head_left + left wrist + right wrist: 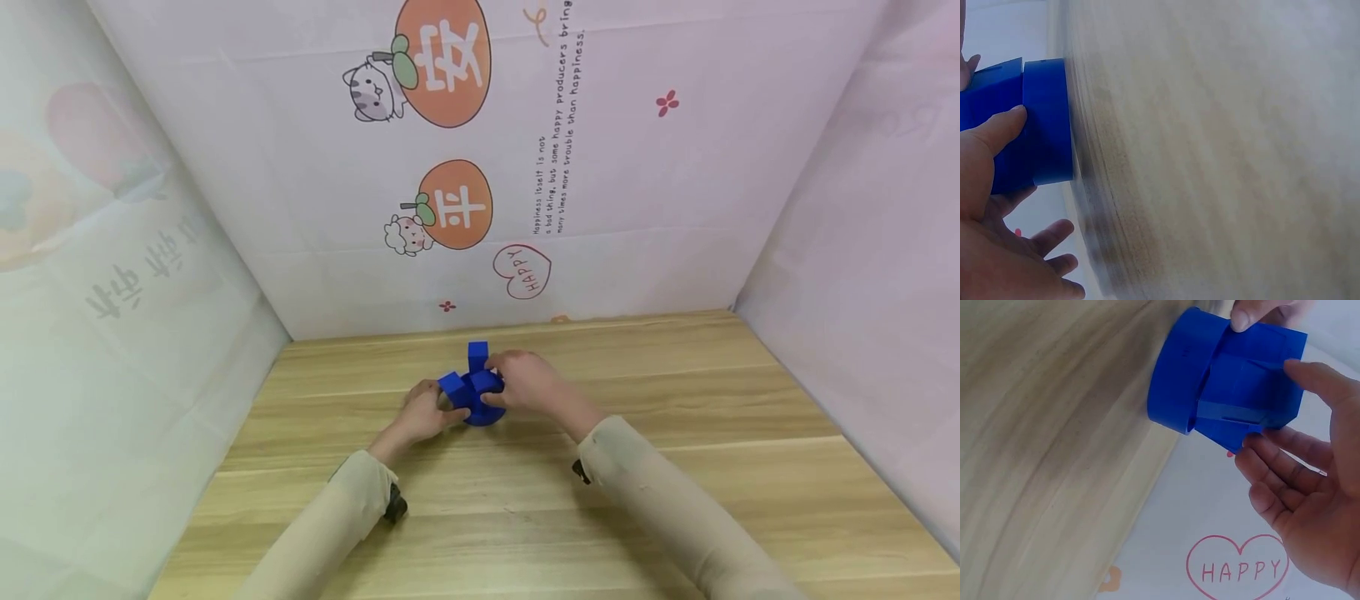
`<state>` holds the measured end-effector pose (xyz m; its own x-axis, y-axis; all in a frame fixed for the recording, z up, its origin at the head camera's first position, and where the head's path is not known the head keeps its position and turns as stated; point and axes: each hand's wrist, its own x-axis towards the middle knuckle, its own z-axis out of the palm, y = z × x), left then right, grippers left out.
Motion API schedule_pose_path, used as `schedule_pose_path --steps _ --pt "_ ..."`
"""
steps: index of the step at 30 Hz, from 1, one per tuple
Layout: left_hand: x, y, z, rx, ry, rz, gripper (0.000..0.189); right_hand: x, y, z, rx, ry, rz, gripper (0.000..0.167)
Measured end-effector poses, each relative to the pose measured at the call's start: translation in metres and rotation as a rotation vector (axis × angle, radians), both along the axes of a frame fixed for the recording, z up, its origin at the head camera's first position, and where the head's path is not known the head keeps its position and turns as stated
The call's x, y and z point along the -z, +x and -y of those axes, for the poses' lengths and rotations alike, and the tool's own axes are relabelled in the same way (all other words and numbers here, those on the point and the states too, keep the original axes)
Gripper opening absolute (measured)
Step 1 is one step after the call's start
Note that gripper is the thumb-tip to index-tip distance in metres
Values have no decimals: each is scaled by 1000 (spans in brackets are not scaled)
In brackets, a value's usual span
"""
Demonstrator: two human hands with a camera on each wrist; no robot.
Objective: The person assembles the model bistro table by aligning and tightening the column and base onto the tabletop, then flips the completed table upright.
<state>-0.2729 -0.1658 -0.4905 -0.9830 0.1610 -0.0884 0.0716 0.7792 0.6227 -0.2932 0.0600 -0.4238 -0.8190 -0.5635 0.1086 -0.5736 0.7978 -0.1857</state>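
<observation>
A blue plastic piece stands on the wooden table: a low round base [486,418] with square-topped blocks rising from it. In the head view I make out a left block [452,388], a rear block [477,357] and a right block [486,381]. From the left, my left hand [420,414] pinches the left block, its thumb low near the base. My right hand [528,383] grips the right block between thumb and fingers. In the right wrist view, the ring-shaped base [1179,372] rests on the tabletop, and the right thumb lies on a block's side.
The wooden tabletop [495,508] spreads around the piece. A printed white cloth wall [615,208] rises behind it, with side walls [862,275] at left and right. Dark wrist devices [395,504] sit under both sleeves.
</observation>
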Motion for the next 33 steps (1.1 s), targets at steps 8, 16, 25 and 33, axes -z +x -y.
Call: schedule_pose_path --steps 8,16,25,33 --pt "2 -1 0 -3 -3 1 86 4 -4 5 77 -13 -10 47" --pt "0 1 0 5 -4 -2 85 9 -3 7 19 -42 -58 53" --pt "0 0 0 4 12 -3 84 6 -7 2 17 -28 -42 51" --pt "0 0 -1 3 -1 -5 84 7 -9 -3 103 -71 -24 50"
